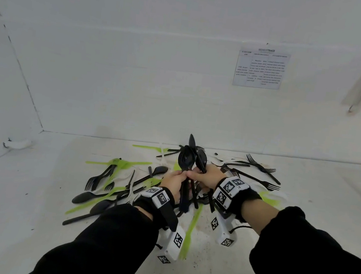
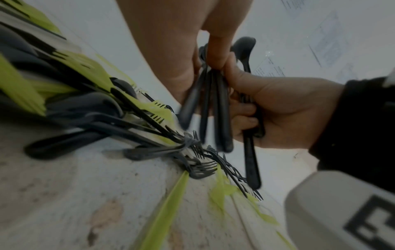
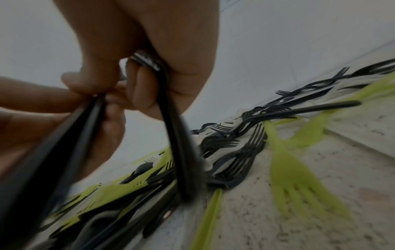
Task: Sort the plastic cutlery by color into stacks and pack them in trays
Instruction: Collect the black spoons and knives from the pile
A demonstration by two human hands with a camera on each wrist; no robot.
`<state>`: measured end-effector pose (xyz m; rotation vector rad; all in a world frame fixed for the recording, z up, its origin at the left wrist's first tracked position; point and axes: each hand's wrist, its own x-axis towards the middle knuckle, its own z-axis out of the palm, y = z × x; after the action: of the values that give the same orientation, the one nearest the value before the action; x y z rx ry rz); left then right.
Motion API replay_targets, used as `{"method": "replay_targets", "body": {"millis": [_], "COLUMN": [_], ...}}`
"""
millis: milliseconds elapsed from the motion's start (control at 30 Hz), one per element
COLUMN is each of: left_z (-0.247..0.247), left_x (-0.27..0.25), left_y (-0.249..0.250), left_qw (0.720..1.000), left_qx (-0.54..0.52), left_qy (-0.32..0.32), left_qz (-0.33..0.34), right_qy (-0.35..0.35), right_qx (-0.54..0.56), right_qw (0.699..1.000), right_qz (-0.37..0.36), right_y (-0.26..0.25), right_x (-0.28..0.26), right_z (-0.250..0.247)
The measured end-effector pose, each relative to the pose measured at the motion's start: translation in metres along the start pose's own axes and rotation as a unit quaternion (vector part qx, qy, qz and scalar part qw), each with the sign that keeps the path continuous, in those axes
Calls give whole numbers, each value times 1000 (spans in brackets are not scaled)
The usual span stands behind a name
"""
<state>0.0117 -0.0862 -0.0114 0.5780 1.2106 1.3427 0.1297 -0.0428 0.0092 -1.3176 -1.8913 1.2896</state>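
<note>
Head view: a person in black sleeves stands over a white, scuffed tabletop (image 1: 32, 187) set against a white wall. Both hands meet above a loose heap of plastic cutlery (image 1: 124, 182), a tangle of black forks and spoons, lime-green forks and a few white pieces. The left hand (image 1: 172, 182) has its fingers curled round the handles of a bunch of black plastic spoons and forks (image 1: 187, 160), whose heads stand upright above the fist. The right hand (image 1: 207, 176), touching the left, is also closed, its fingers wrapped round more black handles. Each wrist wears a white camera block with black-and-white square markers. A printed paper sheet (image 1: 260, 68) hangs on the wall to the right.

Left wrist view: the left hand (image 2: 171, 50) pinches the bundled black handles (image 2: 211, 108) between thumb and fingers. The right hand (image 2: 284, 108) faces it, thumb touching the left fingertip, fingers curled round separate black handles. The heap lies on the table below.

Right wrist view: the right hand (image 3: 149, 50) grips a blurred black handle (image 3: 177, 143) that hangs down, while its thumb and forefinger pinch the top of the left hand's bundle. The left hand (image 3: 42, 118) holds that bundle from the left. A lime-green plastic fork (image 3: 299, 177) lies flat on the table, beside stacked black forks.
</note>
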Motion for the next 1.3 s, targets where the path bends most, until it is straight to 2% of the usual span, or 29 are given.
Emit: {"method": "replay_targets", "body": {"millis": [133, 233, 300, 367, 500, 633, 767, 867, 1000, 1167, 1300], "left_z": [0, -5, -9, -12, -13, -13, -8, -2, 1, 5, 16], "left_x": [-9, -9, -7, -7, -15, -11, 0, 7, 15, 28, 16], "left_y": [2, 2, 1, -1, -2, -2, -5, -3, -2, -9, -1], "left_qw": [999, 1000, 1000, 999, 1000, 1000, 996, 994, 984, 975, 981], "left_qx": [-23, -2, 22, 33, 2, -1, 49, 51, 158, 149, 150], "left_qy": [-19, 7, 14, 9, -16, 3, 51, 79, 62, 121, 97], "left_qz": [-14, 7, 15, 12, 17, 12, 50, 55, 61, 108, 78], "right_qy": [46, 43, 46, 69, 113, 73, 76, 72, 60, 59, 91], "right_qx": [89, 136, 117, 44, -31, 5, 69, -2, -110, -80, -94], "right_qw": [995, 989, 991, 996, 993, 996, 990, 995, 992, 995, 991], "right_qz": [6, 29, 35, 26, 18, 52, 95, 73, 25, -2, -24], "right_y": [4, 4, 3, 4, 4, 2, -5, -5, -7, -4, 0], "right_x": [0, 0, 0, -1, -6, -5, -7, -8, -15, -15, -18], "right_z": [10, 17, 20, 21, 27, 36, 40, 35, 24, 15, 13]}}
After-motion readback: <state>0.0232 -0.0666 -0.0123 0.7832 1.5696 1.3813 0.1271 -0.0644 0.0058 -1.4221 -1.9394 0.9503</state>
